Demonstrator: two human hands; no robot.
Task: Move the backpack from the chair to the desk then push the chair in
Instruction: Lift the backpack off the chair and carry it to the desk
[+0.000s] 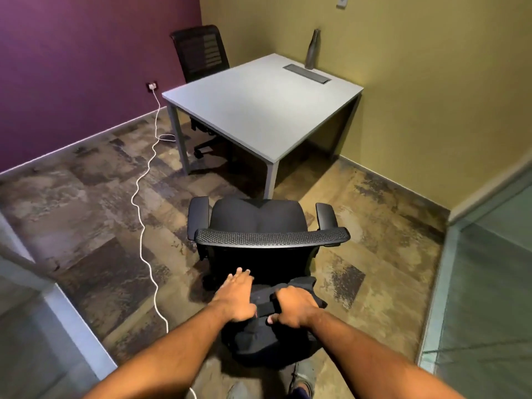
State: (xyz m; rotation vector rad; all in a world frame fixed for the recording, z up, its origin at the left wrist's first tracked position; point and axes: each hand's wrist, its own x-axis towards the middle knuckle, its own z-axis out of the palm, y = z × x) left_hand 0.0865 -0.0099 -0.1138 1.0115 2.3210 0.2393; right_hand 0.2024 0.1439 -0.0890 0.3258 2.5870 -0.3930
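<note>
A black backpack [259, 338] hangs low in front of me, behind the black office chair [259, 220]. My right hand [293, 305] is closed around the backpack's top handle. My left hand [237, 295] rests flat on the bag beside it, fingers spread. The chair's seat is bare and faces the grey desk [259, 110], with its mesh backrest toward me. The chair stands a short way off the desk's near corner.
A grey bottle [312, 48] and a cable slot [306, 74] sit at the desk's far edge. A second black chair [201, 53] is tucked at the desk's left side. A white cable [144, 208] runs across the floor on the left. Glass partitions flank me.
</note>
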